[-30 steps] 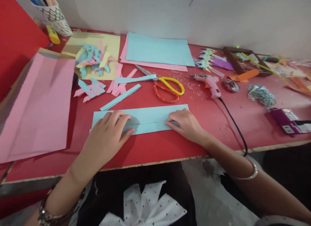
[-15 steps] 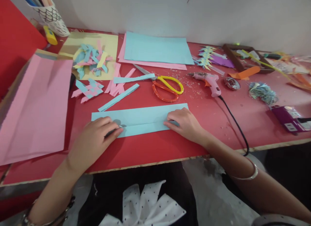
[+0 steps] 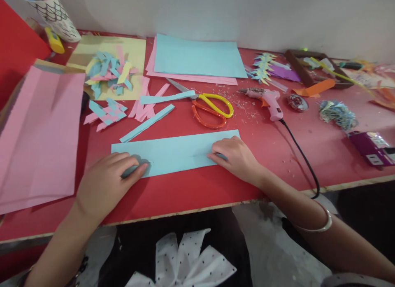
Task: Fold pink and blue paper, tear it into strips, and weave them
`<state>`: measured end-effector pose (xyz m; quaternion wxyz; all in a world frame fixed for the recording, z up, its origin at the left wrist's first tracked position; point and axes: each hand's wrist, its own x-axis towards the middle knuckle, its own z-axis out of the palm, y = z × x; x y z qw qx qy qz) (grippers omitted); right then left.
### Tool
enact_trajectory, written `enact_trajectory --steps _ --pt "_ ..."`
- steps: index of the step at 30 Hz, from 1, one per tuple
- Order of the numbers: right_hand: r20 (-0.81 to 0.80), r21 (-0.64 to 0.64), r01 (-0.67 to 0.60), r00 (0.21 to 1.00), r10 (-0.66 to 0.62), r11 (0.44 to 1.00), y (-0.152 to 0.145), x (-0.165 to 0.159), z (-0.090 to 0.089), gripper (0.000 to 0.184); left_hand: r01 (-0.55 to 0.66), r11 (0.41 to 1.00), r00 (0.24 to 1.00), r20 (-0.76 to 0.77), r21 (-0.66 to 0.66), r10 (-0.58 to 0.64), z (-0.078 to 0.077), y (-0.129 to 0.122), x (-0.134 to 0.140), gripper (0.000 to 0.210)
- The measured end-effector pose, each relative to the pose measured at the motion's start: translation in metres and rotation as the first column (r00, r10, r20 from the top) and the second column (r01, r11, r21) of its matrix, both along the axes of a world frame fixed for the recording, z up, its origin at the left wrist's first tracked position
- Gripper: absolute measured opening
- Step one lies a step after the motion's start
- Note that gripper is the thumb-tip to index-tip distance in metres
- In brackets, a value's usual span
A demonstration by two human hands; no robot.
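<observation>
A long light-blue strip of paper (image 3: 173, 155) lies across the red table in front of me, with a faint crease along it. My left hand (image 3: 111, 176) is at its left end, fingers curled and thumb along the lower edge, gripping the paper. At the right end, my right hand (image 3: 233, 155) is closed on the strip with its fingers bent under. Just beyond lie a narrow blue strip (image 3: 147, 123) and scissors (image 3: 212, 110) with one yellow and one red handle. Another blue strip (image 3: 166, 97) rests across the scissor blades.
A pink folded sheet (image 3: 46, 134) lies at left. Behind are woven paper pieces (image 3: 108, 114), a heap of paper bits (image 3: 112, 71) and stacked blue paper (image 3: 199, 58). To the right are a pink glue gun (image 3: 268, 101), a tape roll (image 3: 298, 102) and a brown tray (image 3: 298, 68).
My left hand has slid left along the blue paper. The raised fold along the strip looks flatter now. My right hand has stayed at the right end.
</observation>
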<state>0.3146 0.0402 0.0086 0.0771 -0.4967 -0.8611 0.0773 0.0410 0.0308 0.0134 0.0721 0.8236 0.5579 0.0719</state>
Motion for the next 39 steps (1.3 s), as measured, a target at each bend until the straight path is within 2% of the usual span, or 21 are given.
enact_trajectory --steps 6,10,13,16,20,23,26,29,31,33,36,39 --pt "0.019 0.011 -0.009 1.000 0.009 1.000 0.000 0.001 -0.002 0.030 -0.048 0.998 0.998 0.049 0.049 0.046 -0.013 -0.004 -0.014 0.038" --pt "-0.001 0.020 -0.003 1.000 0.003 1.000 0.000 0.002 -0.002 0.033 -0.067 0.998 0.995 0.073 0.021 0.066 -0.011 -0.006 -0.018 0.037" --pt "-0.012 0.012 0.002 1.000 -0.001 1.000 0.000 0.002 -0.002 0.034 -0.122 0.992 0.992 0.016 -0.013 0.122 -0.004 -0.007 -0.016 0.037" --pt "-0.011 0.003 0.017 1.000 -0.017 1.000 0.000 0.001 -0.002 0.034 -0.156 0.988 0.986 -0.059 0.016 0.156 0.001 -0.009 -0.014 0.035" --pt "-0.023 0.008 0.013 1.000 -0.013 1.000 0.001 0.001 -0.002 0.034 -0.195 0.981 0.972 -0.137 -0.007 0.193 -0.002 -0.013 -0.021 0.026" --pt "-0.031 0.019 0.010 0.999 -0.010 1.000 0.001 0.001 -0.002 0.033 -0.234 0.972 0.964 -0.126 0.027 0.235 -0.005 -0.017 -0.027 0.017" --pt "-0.034 0.019 0.011 0.999 -0.011 1.000 0.001 0.001 -0.003 0.033 -0.128 0.977 0.979 -0.135 0.170 0.152 -0.004 -0.022 -0.024 0.019" --pt "-0.034 0.017 0.005 0.999 -0.005 1.000 0.001 0.001 -0.002 0.033 0.054 0.954 0.986 -0.166 0.294 -0.005 -0.002 -0.025 -0.010 0.041" --pt "-0.036 0.023 0.005 0.999 -0.004 1.000 0.000 0.001 -0.002 0.033 0.201 0.935 0.977 -0.126 0.292 -0.170 -0.002 -0.027 0.003 0.052" --pt "-0.036 0.026 0.005 0.999 -0.004 1.000 0.000 0.000 -0.001 0.034 0.319 0.913 0.948 -0.082 0.253 -0.308 -0.004 -0.029 0.015 0.052" --pt "-0.034 0.023 0.008 0.999 -0.007 1.000 0.000 0.000 -0.002 0.035 0.329 0.921 0.944 -0.091 0.207 -0.317 -0.006 -0.036 0.028 0.037" --pt "-0.036 0.021 0.018 0.999 -0.017 1.000 0.000 0.000 -0.003 0.033 0.227 0.953 0.972 -0.101 0.202 -0.210 -0.009 -0.048 0.033 0.045"
